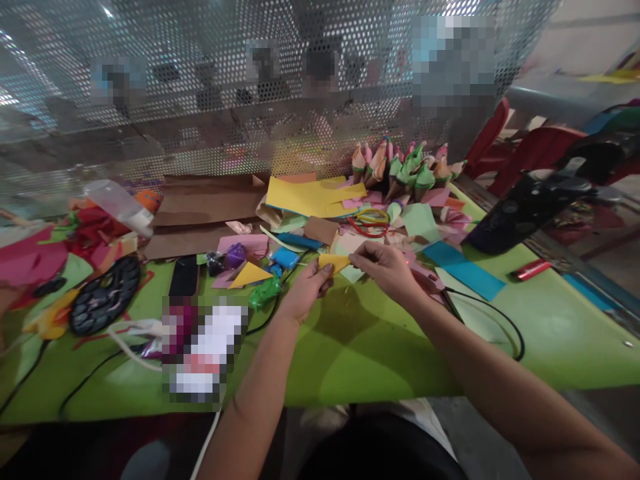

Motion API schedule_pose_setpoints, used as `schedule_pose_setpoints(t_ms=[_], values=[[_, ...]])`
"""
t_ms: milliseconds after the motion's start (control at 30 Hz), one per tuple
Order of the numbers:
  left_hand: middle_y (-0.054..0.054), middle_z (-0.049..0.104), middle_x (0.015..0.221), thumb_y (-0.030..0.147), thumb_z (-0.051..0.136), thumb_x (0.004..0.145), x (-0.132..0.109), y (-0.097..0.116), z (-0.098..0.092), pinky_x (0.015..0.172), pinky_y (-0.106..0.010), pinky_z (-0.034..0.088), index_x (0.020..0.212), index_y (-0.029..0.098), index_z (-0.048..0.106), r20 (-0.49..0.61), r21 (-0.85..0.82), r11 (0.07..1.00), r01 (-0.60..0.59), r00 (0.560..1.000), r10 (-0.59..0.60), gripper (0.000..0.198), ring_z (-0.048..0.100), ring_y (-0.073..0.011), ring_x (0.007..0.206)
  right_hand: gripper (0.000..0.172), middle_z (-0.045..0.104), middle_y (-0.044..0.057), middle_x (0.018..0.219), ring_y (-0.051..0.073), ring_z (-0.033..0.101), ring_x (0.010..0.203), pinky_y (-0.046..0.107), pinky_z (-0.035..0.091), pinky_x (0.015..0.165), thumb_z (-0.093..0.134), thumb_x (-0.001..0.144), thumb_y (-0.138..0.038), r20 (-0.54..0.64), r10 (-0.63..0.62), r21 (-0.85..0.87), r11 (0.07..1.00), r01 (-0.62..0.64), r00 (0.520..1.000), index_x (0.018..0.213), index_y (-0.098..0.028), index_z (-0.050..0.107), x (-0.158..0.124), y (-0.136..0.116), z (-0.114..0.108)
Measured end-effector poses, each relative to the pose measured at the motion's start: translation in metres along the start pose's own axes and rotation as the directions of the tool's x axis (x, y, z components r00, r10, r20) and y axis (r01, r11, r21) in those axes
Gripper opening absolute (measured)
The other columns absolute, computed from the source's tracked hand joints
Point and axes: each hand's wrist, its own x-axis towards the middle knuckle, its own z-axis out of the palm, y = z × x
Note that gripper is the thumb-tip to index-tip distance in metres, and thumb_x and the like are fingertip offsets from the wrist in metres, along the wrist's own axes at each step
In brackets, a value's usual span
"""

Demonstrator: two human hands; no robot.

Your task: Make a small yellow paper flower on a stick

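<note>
Between my two hands is a small piece of yellow paper (334,263), held above the green tabletop. My left hand (311,283) pinches its left end, thumb on top. The fingertips of my right hand (383,263) close on its right end. Just beyond it lie a brown paper piece (321,231) and a blue strip (299,241). Left of my left hand are a yellow paper triangle (251,275), a crumpled green ball (265,292) and a blue packet (285,258).
Paper cones (410,170) stand in a cluster at the back right, near a dark bottle (525,207). Yellow sheets (315,197) and brown paper (205,200) lie along the mesh panel (225,133). A phone (184,277), a black round object (105,295) and cables (500,313) are on the green table (400,373).
</note>
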Motion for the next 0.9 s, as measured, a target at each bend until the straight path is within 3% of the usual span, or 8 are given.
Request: schedule_pose_setpoints(t_ms=[133, 333, 433, 567, 700, 767, 900], values=[[0.009, 0.038, 0.062, 0.053, 0.083, 0.069, 0.000, 0.000, 0.000, 0.047, -0.020, 0.016, 0.092, 0.017, 0.057, 0.002, 0.019, 0.999, -0.031, 1.000, 0.031, 0.049, 0.031, -0.0049, 0.050, 0.034, 0.053, -0.002, 0.060, 0.012, 0.043, 0.056, 0.027, 0.030, 0.053, 0.067, 0.079, -0.051, 0.077, 0.027, 0.016, 0.999, -0.028, 0.997, 0.067, -0.020, 0.059, 0.001, 0.004, 0.000], [0.009, 0.038, 0.058, 0.057, 0.078, 0.072, 0.001, 0.000, -0.004, 0.048, -0.022, 0.017, 0.093, 0.016, 0.060, 0.023, 0.086, 0.996, -0.027, 0.999, 0.025, 0.050, 0.030, -0.0059, 0.049, 0.037, 0.048, -0.003, 0.058, 0.011, 0.038, 0.054, 0.027, 0.028, 0.051, 0.070, 0.075, -0.054, 0.017, 0.065, 0.141, 0.988, -0.067, 0.998, 0.066, -0.020, 0.058, 0.002, 0.002, 0.000], [0.007, 0.042, 0.059, 0.053, 0.074, 0.077, 0.004, -0.001, -0.009, 0.051, -0.022, 0.024, 0.092, 0.016, 0.062, 0.011, 0.186, 0.976, -0.109, 0.994, 0.109, 0.042, 0.034, -0.0072, 0.052, 0.035, 0.052, -0.002, 0.059, 0.012, 0.041, 0.055, 0.027, 0.030, 0.051, 0.071, 0.075, -0.052, 0.046, 0.064, 0.115, 0.991, -0.069, 0.997, 0.068, -0.019, 0.062, 0.001, 0.000, -0.001], [-0.001, 0.064, 0.080, 0.037, 0.066, 0.087, 0.002, 0.002, -0.012, 0.069, -0.025, 0.042, 0.094, 0.017, 0.065, 0.058, 0.468, 0.842, -0.269, 0.960, 0.274, 0.022, 0.056, -0.0144, 0.074, 0.034, 0.067, 0.002, 0.071, 0.016, 0.055, 0.064, 0.028, 0.038, 0.058, 0.074, 0.072, -0.051, 0.133, 0.049, 0.062, 0.996, -0.058, 0.990, 0.078, -0.018, 0.071, 0.004, 0.005, -0.003], [-0.001, 0.067, 0.080, 0.030, 0.061, 0.091, -0.003, 0.007, -0.011, 0.070, -0.026, 0.042, 0.085, 0.018, 0.064, 0.069, 0.660, 0.698, -0.277, 0.948, 0.311, 0.013, 0.059, -0.0159, 0.076, 0.034, 0.066, 0.001, 0.065, 0.016, 0.055, 0.061, 0.029, 0.038, 0.058, 0.076, 0.068, -0.052, 0.179, 0.039, -0.003, 0.999, -0.039, 0.983, 0.073, -0.019, 0.071, 0.007, 0.010, -0.005], [0.001, 0.063, 0.072, 0.035, 0.062, 0.090, -0.004, 0.008, -0.011, 0.064, -0.024, 0.040, 0.081, 0.018, 0.062, 0.045, 0.629, 0.732, -0.263, 0.952, 0.303, 0.019, 0.055, -0.0136, 0.068, 0.036, 0.063, 0.000, 0.062, 0.014, 0.051, 0.058, 0.028, 0.035, 0.056, 0.077, 0.067, -0.053, 0.185, 0.062, 0.001, 0.998, -0.063, 0.981, 0.070, -0.019, 0.069, 0.007, 0.009, -0.005], [0.005, 0.057, 0.060, 0.058, 0.066, 0.083, 0.001, 0.004, -0.009, 0.051, -0.021, 0.033, 0.087, 0.018, 0.057, -0.059, 0.345, 0.912, -0.222, 0.964, 0.258, 0.041, 0.045, -0.0088, 0.051, 0.039, 0.060, -0.001, 0.063, 0.012, 0.047, 0.057, 0.028, 0.035, 0.054, 0.081, 0.062, -0.054, 0.150, 0.136, 0.172, 0.972, -0.161, 0.979, 0.069, -0.018, 0.067, 0.005, 0.001, -0.001]])
